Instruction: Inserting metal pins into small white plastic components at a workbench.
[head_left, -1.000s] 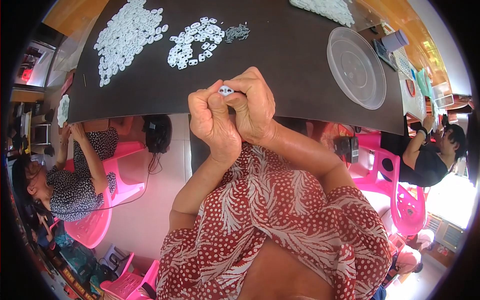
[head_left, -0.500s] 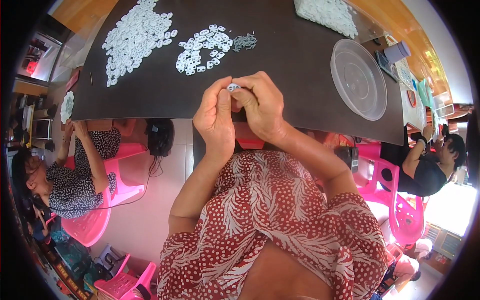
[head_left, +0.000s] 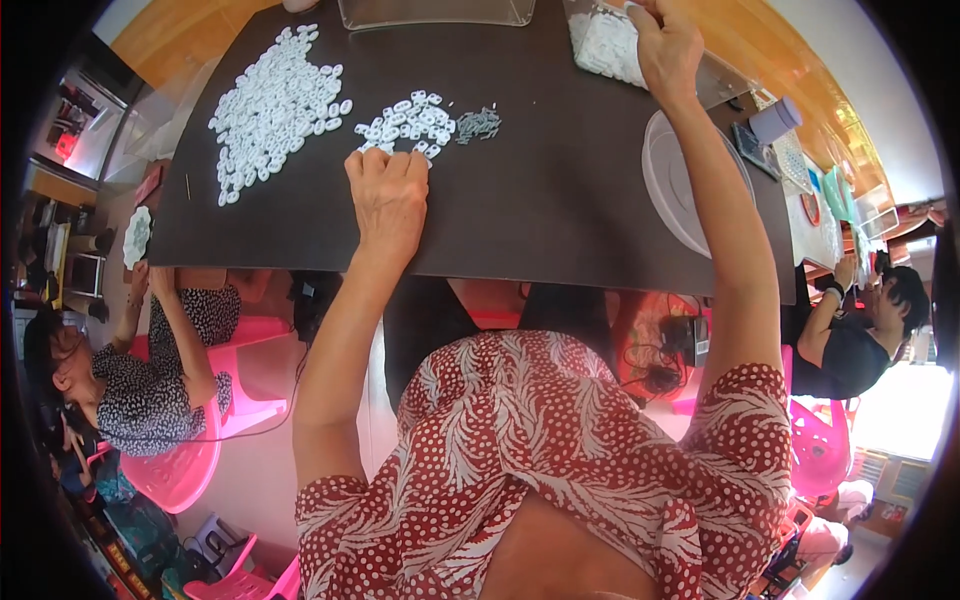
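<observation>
My left hand (head_left: 387, 195) rests knuckles-up on the dark table (head_left: 545, 215), fingertips curled at the near edge of a small pile of white plastic pieces (head_left: 410, 120). A little heap of grey metal bits (head_left: 481, 122) lies just right of that pile. My right hand (head_left: 665, 42) is stretched far forward, over a clear container of white parts (head_left: 603, 45) at the table's far right. The fingertips of both hands are hidden, so I cannot see whether either holds a piece.
A large spread of white pieces (head_left: 272, 105) covers the far left of the table. A clear round lid (head_left: 690, 190) lies at the right, a clear tray (head_left: 435, 12) at the far edge. One person sits at left on a pink chair (head_left: 190, 460), another at right (head_left: 860, 345).
Both hands were together near my chest, pinching one small white piece. They have parted: the left went forward to the small pile, the right reached out to the far-right container.
</observation>
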